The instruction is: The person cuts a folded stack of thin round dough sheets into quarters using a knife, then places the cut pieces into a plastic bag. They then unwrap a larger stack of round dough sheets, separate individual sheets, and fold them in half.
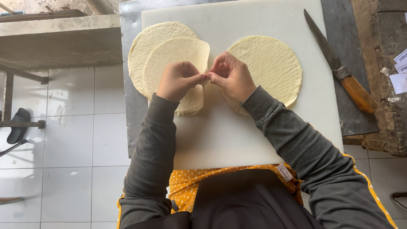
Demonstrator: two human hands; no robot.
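Note:
Two pale round dough sheets [169,53] lie stacked at the left of a white cutting board [237,135]; a third dough round [271,63] lies to the right. My left hand [178,80] and my right hand [231,76] meet fingertip to fingertip above the board between the rounds. Both are curled, pinching at the straight edge of the top left sheet or something too small to make out. The left hand wears a ring.
A long knife [339,70] with a wooden handle lies on the grey metal counter [360,114] right of the board. White floor tiles [76,148] spread to the left, with a dark sandal [19,125] near a metal frame. Papers [400,70] lie at the far right.

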